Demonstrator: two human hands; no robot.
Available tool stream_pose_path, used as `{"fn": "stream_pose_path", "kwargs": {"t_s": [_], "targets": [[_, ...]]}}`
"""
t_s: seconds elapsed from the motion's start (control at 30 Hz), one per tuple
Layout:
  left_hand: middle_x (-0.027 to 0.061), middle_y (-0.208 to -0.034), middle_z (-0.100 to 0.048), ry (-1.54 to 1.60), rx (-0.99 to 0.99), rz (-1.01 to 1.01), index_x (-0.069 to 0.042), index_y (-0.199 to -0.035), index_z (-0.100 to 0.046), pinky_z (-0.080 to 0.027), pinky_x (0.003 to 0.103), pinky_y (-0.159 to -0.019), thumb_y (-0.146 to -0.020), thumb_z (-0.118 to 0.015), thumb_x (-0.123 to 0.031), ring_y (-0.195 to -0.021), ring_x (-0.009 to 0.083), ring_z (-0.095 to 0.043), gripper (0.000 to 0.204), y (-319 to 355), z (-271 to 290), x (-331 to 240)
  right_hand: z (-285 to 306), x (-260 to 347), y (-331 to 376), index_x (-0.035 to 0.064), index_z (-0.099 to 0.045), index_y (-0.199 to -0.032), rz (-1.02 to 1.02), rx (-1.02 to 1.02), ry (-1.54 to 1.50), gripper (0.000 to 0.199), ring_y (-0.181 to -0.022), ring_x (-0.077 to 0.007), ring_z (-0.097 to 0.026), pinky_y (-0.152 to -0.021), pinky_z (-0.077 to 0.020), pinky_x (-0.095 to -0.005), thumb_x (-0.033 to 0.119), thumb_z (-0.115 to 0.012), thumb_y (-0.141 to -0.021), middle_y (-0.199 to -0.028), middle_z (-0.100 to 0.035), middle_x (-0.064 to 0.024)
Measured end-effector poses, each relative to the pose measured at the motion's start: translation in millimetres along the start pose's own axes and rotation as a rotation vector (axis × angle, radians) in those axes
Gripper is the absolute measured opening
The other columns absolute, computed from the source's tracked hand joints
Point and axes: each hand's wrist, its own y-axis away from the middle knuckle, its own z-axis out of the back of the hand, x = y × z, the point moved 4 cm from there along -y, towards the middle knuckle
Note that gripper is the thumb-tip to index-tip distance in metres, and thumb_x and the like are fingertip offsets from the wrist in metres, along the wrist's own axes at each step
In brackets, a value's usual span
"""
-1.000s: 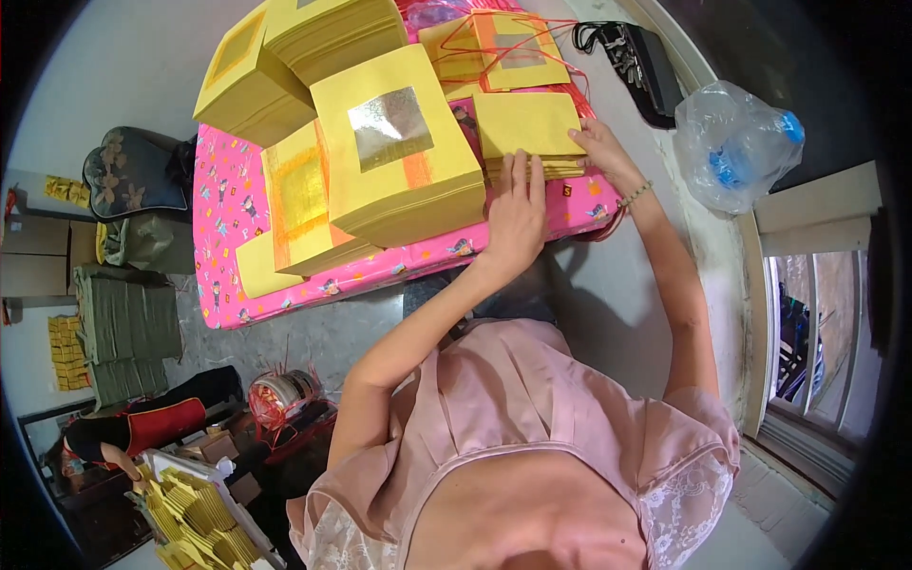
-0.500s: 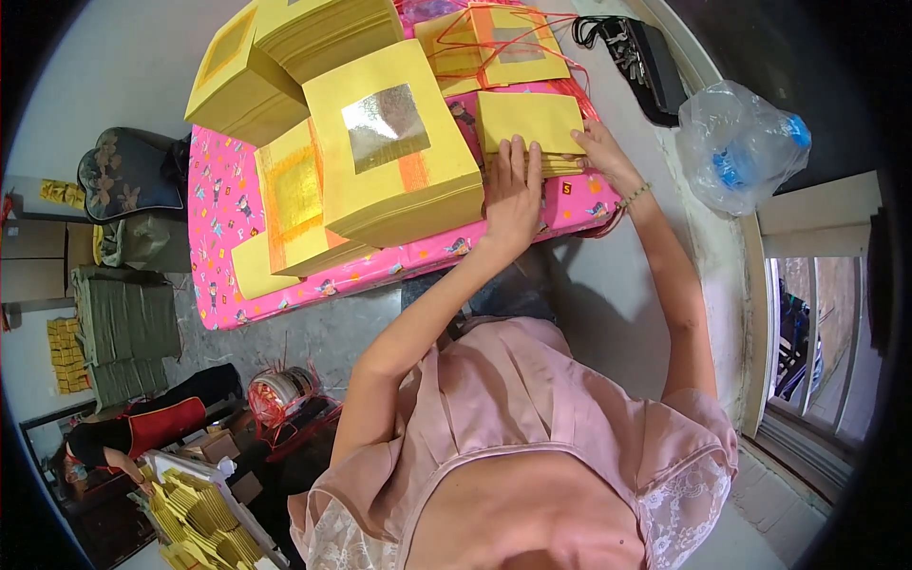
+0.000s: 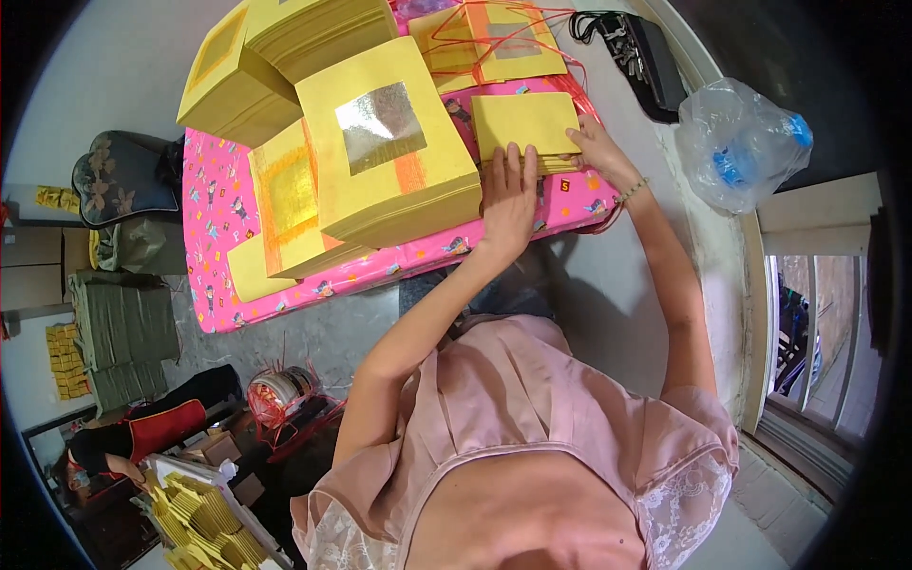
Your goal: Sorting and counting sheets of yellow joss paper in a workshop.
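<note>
A small stack of plain yellow paper sheets (image 3: 525, 122) lies near the right end of the pink-covered table (image 3: 224, 285). My left hand (image 3: 510, 204) rests against its near edge, fingers stretched out and pointing away from me. At the right edge, my right hand (image 3: 600, 152) grips the stack, thumb and fingertips at the near right corner. To the left stands a tall stack of yellow joss paper (image 3: 389, 195) with a silver square and an orange band on top. Just beyond the small stack sit yellow paper bundles (image 3: 522, 62) with red string (image 3: 475, 43) across them.
More yellow paper blocks (image 3: 249, 76) crowd the table's far left. A clear plastic bag (image 3: 741, 142) and a black bag (image 3: 638, 66) lie on the right. At lower left, another person (image 3: 161, 427) leans by a box of yellow folded paper (image 3: 204, 508); a string spool (image 3: 281, 389) stands nearby.
The small stack's near edge looks more even, and my right thumb and fingers have closed in at its corner. My left hand stays at the near edge. The whole view shifts slightly.
</note>
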Motion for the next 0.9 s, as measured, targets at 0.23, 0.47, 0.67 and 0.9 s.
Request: {"fn": "stream_pose_path", "kwargs": {"t_s": [0.23,0.47,0.67,0.9], "targets": [[0.0206,-0.141,-0.04,0.003,-0.005,0.011,-0.001,-0.147,-0.031,-0.033,0.049,-0.11,-0.086,-0.054,-0.012,-0.13,0.0386,-0.04,0.066,0.3,-3.1,-1.8,3.2,-1.4,-0.1,0.0005,-0.043,-0.119,0.02,0.002,0.028,0.025,-0.069,-0.0125,-0.065,-0.048,-0.0464,-0.0216,0.018,-0.048,-0.101,-0.097,-0.06,-0.0084],[0.0227,-0.136,-0.041,-0.003,-0.035,-0.002,0.002,-0.146,-0.031,-0.031,0.051,-0.11,-0.078,-0.059,-0.007,-0.128,0.0417,-0.038,0.074,0.8,-6.4,-0.4,-3.3,10.2,4.4,0.0,-0.044,-0.119,0.051,-0.103,0.24,0.029,-0.072,-0.02,-0.068,-0.053,-0.0501,-0.0276,0.019,-0.052,-0.099,-0.095,-0.062,-0.0124],[0.0187,-0.136,-0.048,-0.168,0.158,-0.009,0.0,-0.144,-0.037,-0.033,0.046,-0.111,-0.088,-0.051,-0.017,-0.128,0.0376,-0.043,0.06,-1.2,3.9,2.0,-24.7,56.2,33.2,0.0008,-0.052,-0.119,0.358,-0.418,1.166,0.042,-0.108,-0.0413,-0.057,-0.084,-0.0503,-0.0505,0.03,-0.063,-0.091,-0.127,-0.054,-0.0202],[0.0194,-0.137,-0.047,-0.186,0.183,-0.06,-0.002,-0.144,-0.036,-0.034,0.042,-0.11,-0.081,-0.062,-0.022,-0.129,0.039,-0.042,0.071,-3.5,3.4,-1.7,-31.3,9.2,25.2,0.0103,-0.033,-0.149,0.718,-0.231,1.18,0.059,-0.144,-0.0416,-0.019,-0.114,-0.0243,-0.0504,0.037,-0.049,-0.099,-0.154,-0.03,-0.0172]]}}
